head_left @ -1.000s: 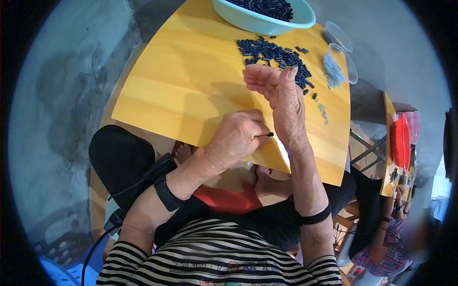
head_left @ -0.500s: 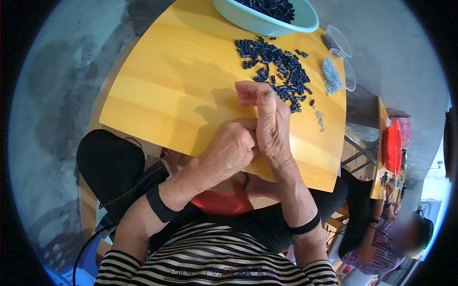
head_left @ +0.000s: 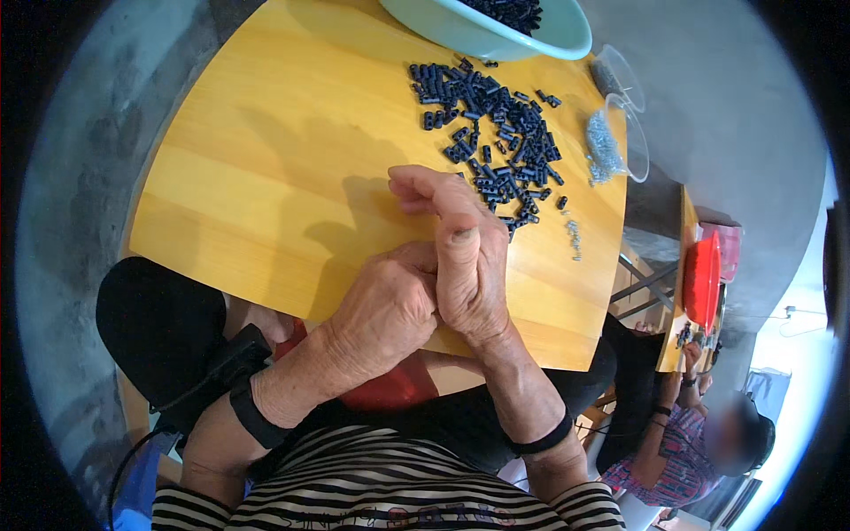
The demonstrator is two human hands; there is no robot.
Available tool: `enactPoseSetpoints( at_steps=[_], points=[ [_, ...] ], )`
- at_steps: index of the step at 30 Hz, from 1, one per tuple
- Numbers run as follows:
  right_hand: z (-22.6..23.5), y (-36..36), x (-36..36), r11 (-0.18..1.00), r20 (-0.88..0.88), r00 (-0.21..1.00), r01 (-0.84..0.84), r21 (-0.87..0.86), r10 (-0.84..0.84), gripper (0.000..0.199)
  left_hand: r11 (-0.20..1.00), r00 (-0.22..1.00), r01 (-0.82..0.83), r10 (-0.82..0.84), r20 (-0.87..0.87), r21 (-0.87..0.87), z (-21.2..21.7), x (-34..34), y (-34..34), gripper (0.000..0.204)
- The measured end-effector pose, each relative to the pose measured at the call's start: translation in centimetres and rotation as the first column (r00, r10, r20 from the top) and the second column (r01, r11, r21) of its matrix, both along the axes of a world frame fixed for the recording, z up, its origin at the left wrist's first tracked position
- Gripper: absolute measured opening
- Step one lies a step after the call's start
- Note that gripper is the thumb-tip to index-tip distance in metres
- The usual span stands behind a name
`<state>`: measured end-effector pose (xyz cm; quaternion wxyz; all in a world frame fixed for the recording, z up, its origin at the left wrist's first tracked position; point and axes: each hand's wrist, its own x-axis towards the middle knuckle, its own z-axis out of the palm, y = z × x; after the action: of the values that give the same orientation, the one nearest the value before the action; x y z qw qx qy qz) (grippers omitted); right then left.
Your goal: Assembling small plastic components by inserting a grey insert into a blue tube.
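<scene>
My left hand (head_left: 387,297) is curled into a fist above the near part of the table, its knuckles against the palm side of my right hand. Whatever those fingers may enclose is hidden. My right hand (head_left: 471,270) is raised on edge beside it, thumb lifted and fingers stretched toward the left; I see nothing in it. Just beyond the right hand lies a loose spread of small black tubular plastic pieces (head_left: 529,150). A thin line of small silvery metal pieces (head_left: 574,239) lies to their right.
A pale turquoise basin (head_left: 425,25) with more black pieces stands at the far edge. Clear tubs (head_left: 639,159) with small metal pieces lie at the right edge of the wooden table (head_left: 239,168). Further right, a person (head_left: 673,442) works by a red basin (head_left: 702,283).
The whole view has shifted, so the table and both hands appear further left and slightly lower. The fist stays pressed to the right hand.
</scene>
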<state>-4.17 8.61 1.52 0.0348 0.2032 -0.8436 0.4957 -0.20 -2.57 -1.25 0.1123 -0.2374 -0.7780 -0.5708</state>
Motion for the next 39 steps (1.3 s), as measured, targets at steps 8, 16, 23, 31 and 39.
enactPoseSetpoints(
  at_steps=[8, 16, 23, 31, 39],
  points=[
    [0.2, 0.2, -0.1, 1.000, -0.001, 1.000, 0.007, 0.005, -0.007, 0.085, 0.999, 0.999, 0.014, -0.012, 0.043, -0.035, 1.1, -0.1, 0.0, 0.013],
    [1.7, 2.1, -0.5, 0.799, 0.321, 0.946, 0.230, -0.556, -0.049, 0.086, 0.995, 0.999, 0.039, -0.036, 0.034, -0.089, 1.1, -0.4, 0.4, 0.011],
    [1.1, 0.6, 1.2, 0.938, 0.224, 0.963, 0.208, -0.278, -0.147, 0.077, 0.987, 0.995, 0.095, -0.093, 0.021, -0.129, 0.8, -0.4, 0.0, 0.014],
    [-0.8, 0.6, 1.0, 0.989, -0.043, 0.997, 0.053, -0.139, -0.060, 0.062, 1.000, 0.989, -0.013, 0.014, 0.144, -0.011, 0.6, 0.0, 0.3, 0.013],
    [2.0, 3.6, 2.8, 0.999, -0.201, 0.979, 0.015, -0.040, -0.022, 0.039, 0.998, 0.969, 0.050, -0.056, 0.241, 0.030, 1.0, 0.0, 0.3, 0.015]
  ],
)
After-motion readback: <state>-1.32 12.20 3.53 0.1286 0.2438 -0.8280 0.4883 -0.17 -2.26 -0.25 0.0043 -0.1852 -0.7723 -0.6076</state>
